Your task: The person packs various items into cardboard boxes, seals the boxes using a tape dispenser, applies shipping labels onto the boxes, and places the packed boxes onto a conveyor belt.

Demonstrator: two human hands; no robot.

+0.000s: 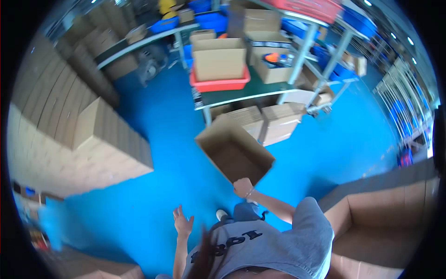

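Note:
My right hand [243, 187] is closed on the near rim of an open cardboard box [236, 151], which hangs tilted in front of me above the blue floor. Its brown inside faces up toward me, and nothing shows in it. Off to the left of the box, my left hand [183, 222] is held out with its fingers apart, holding and touching nothing.
Stacked cardboard [74, 135] rises at the left. Ahead stands a green-topped table [223, 96] with a red tray [220, 84] and boxes; flat cartons [278, 123] sit beneath it. A large open box [381, 223] is close on my right. A wire rack [402, 100] stands farther right.

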